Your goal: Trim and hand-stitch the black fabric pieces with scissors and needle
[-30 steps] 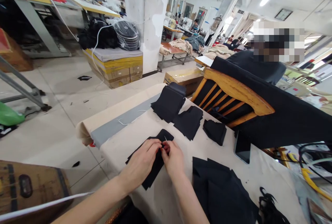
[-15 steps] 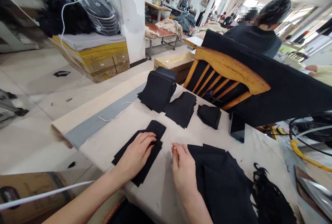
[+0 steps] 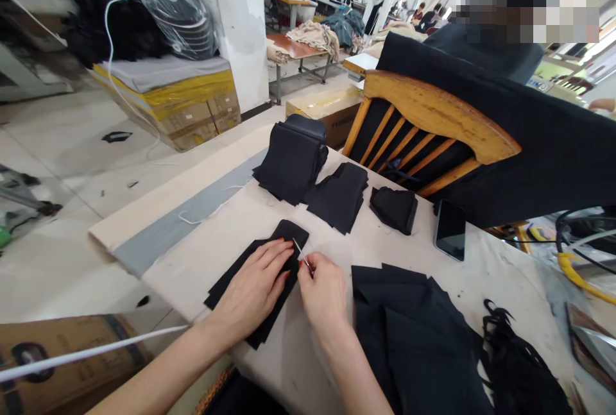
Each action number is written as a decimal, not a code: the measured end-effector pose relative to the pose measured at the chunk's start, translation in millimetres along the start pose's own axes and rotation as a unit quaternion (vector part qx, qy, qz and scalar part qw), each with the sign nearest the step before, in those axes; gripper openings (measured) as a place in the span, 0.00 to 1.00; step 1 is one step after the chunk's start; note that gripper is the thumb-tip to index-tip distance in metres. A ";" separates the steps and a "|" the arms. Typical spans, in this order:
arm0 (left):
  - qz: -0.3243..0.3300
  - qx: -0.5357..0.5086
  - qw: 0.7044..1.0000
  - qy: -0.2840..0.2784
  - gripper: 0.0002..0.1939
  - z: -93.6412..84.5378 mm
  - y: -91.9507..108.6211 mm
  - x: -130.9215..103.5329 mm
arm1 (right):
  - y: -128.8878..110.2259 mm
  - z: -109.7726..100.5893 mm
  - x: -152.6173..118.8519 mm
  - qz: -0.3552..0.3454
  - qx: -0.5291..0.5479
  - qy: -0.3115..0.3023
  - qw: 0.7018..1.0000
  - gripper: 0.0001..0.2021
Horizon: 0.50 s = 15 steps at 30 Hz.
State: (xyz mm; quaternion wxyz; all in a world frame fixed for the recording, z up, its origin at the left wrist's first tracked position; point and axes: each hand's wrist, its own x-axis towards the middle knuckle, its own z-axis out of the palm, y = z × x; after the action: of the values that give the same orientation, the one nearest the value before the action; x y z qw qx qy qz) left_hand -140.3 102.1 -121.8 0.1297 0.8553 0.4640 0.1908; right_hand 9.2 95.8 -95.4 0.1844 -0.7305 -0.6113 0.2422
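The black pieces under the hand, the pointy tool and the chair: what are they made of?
The black pieces under the left hand look like dull cloth: thin, flat, without shine; fibre unclear. The pointy tool in the right hand is probably bright metal, being thin and silvery. The chair seems varnished wood: orange-brown with a soft gloss.

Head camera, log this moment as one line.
left hand: on black fabric; right hand: holding thin metal tool; phone: lying on table
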 end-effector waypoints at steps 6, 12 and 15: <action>0.009 0.036 0.999 -0.009 0.25 4.4 0.6 2.2 | -4.7 -4.5 -2.0 0.015 -0.046 -0.028 0.998 0.07; 0.022 0.055 0.998 -0.014 0.27 3.2 -2.2 0.7 | -5.9 -6.5 -0.7 0.023 -0.067 -0.047 0.996 0.08; 0.032 0.080 0.996 -0.023 0.28 2.1 -1.8 0.1 | -3.4 -6.5 0.9 0.030 -0.064 -0.050 0.996 0.08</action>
State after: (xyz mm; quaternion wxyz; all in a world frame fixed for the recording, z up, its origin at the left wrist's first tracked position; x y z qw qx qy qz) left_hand -140.7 103.1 -124.4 0.0650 0.8816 0.4468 0.1373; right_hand 10.3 97.5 -88.3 0.0991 -0.7457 -0.6122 0.2436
